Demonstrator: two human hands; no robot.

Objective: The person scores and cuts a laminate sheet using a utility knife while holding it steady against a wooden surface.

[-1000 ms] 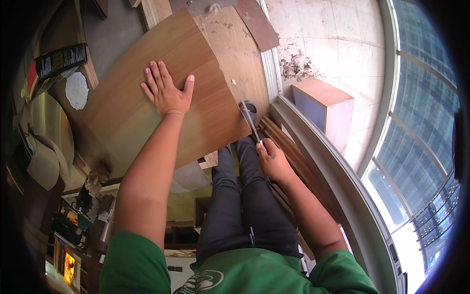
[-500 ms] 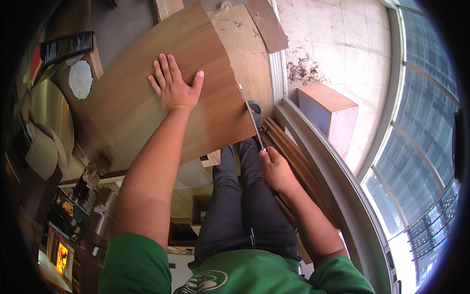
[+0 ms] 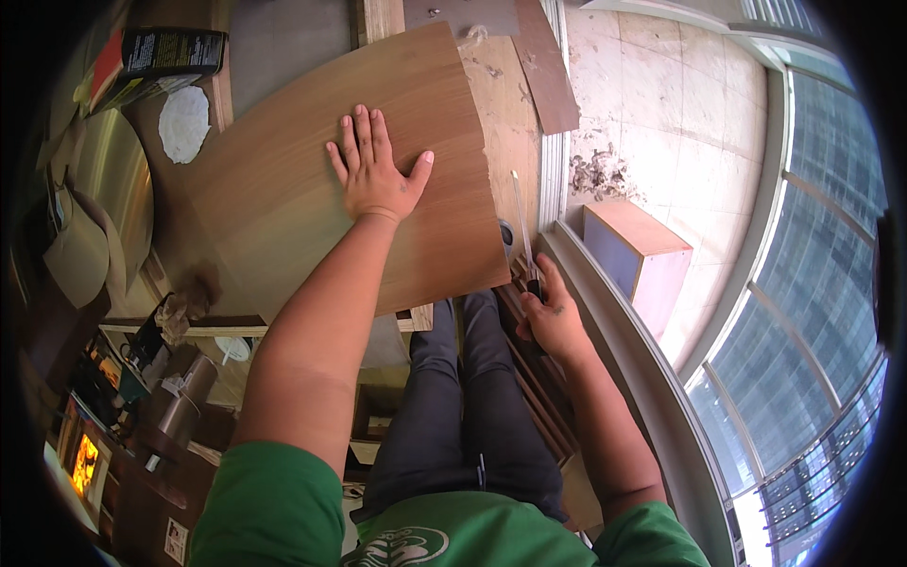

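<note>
Left hand (image 3: 376, 175) lies flat, fingers spread, pinning the wood-grain laminate sheet (image 3: 312, 180); right hand (image 3: 553, 317) grips a long-bladed tool (image 3: 522, 227) at its edge; trimming looks underway, needing steady pressure.

Wood-grain laminate sheet (image 3: 283, 189) flat on plywood — thin blade (image 3: 521, 222) alongside.

Upper right of my frame I see a tiled floor (image 3: 661, 104) with a heap of debris (image 3: 605, 172) on it. Just below that stands a box (image 3: 642, 260), orange on top with a purple side. A curved window (image 3: 812, 283) fills the right edge. At upper left lies a white disc (image 3: 184, 123), with a dark packet (image 3: 170, 52) above it. A brown strip (image 3: 548, 71) lies at top centre. At lower left I make out a glowing screen (image 3: 83, 463) among clutter.
</note>
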